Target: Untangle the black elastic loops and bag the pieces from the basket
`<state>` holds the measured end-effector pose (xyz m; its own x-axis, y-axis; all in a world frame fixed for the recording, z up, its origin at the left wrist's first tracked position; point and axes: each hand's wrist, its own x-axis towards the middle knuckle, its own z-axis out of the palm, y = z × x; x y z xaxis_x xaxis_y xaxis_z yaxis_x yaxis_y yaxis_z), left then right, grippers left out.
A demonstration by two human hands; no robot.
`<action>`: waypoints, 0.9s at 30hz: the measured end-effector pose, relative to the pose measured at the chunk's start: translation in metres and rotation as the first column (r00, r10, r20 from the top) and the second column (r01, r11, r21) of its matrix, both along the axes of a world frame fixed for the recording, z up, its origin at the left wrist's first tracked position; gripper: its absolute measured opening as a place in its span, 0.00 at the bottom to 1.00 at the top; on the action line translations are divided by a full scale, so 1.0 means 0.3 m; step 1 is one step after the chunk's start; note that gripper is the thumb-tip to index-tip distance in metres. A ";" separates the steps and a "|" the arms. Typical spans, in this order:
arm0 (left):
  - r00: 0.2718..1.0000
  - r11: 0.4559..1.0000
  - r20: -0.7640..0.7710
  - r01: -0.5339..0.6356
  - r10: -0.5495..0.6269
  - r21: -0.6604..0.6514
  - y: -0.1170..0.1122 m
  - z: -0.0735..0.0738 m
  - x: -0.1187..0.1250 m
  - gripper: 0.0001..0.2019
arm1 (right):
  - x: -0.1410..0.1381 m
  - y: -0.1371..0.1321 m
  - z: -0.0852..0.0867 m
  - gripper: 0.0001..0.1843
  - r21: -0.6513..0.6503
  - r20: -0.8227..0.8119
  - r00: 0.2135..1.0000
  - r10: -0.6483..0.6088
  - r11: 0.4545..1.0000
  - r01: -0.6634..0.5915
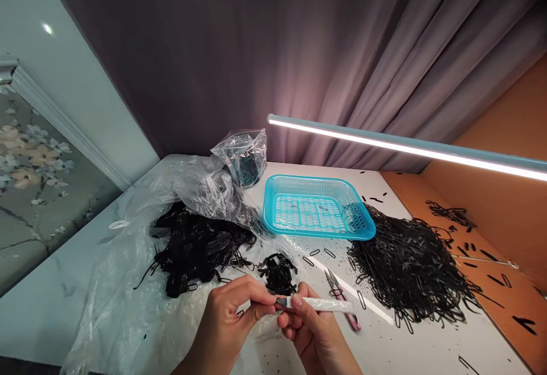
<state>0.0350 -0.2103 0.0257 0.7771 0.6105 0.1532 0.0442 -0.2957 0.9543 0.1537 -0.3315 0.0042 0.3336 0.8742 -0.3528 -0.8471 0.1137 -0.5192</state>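
My right hand (316,329) is closed around a slim white-handled tool (329,305), its handle apparently wrapped in film and its grey tip pointing left. At that tip, my left hand (239,309) pinches finger and thumb together; a small dark bit shows there, too small to name. Just beyond the fingers lies a small heap of short black pieces (278,272) on clear plastic. Pink-handled scissors (339,298) rest partly open on the table, right of my right hand.
A blue plastic basket (277,228) stands behind the hands. Black loops or cords form a large pile (414,267) on the right; another black pile (192,249) sits left on plastic sheeting (115,295). A clear bag (245,158) stands behind. A lit tube lamp (397,144) crosses above.
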 end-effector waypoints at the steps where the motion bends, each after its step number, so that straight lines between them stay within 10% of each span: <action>1: 1.000 0.998 0.018 0.013 -0.014 0.057 -0.001 -0.001 -0.002 0.07 | -0.003 -0.001 0.000 0.18 0.001 -0.004 1.000 -0.001 1.000 0.001; 5: 0.996 0.993 0.052 0.062 -0.067 0.097 -0.011 -0.007 -0.006 0.12 | -0.017 0.000 0.007 0.18 -0.001 -0.034 0.999 -0.002 1.000 0.002; 11: 0.994 0.941 0.089 0.090 -0.064 -0.326 -0.004 -0.028 -0.012 0.13 | -0.010 0.011 -0.014 0.20 -0.082 0.012 0.999 -0.038 0.996 0.039; 15: 0.997 0.962 0.027 -0.061 0.071 -0.265 0.074 -0.026 -0.042 0.20 | 0.012 0.006 -0.035 0.20 -0.096 0.260 0.962 -0.082 0.989 0.111; 17: 0.986 0.974 -0.006 -0.168 0.169 -0.152 0.133 -0.021 -0.059 0.24 | 0.030 -0.004 -0.042 0.17 -0.108 0.540 0.837 -0.085 0.980 0.169; 21: 0.935 0.931 -0.168 -0.266 0.313 0.251 0.226 -0.031 -0.058 0.06 | 0.076 -0.017 -0.078 0.10 -0.200 0.942 0.317 0.109 0.942 0.271; 24: 0.945 0.830 -0.228 -0.070 0.233 0.554 0.243 -0.054 -0.026 0.09 | 0.098 -0.018 -0.120 0.06 -0.149 0.987 -0.006 0.158 0.942 0.301; 27: 0.936 0.759 -0.330 0.126 0.122 0.638 0.234 -0.073 0.007 0.11 | 0.102 -0.023 -0.141 0.06 -0.096 0.984 -0.117 0.134 0.955 0.279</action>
<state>0.0372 -0.1402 0.0038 0.8547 0.4605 0.2399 0.3176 -0.8291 0.4601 0.1844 -0.3384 -0.0381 0.5413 0.7868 0.2966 0.6259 -0.1414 -0.7670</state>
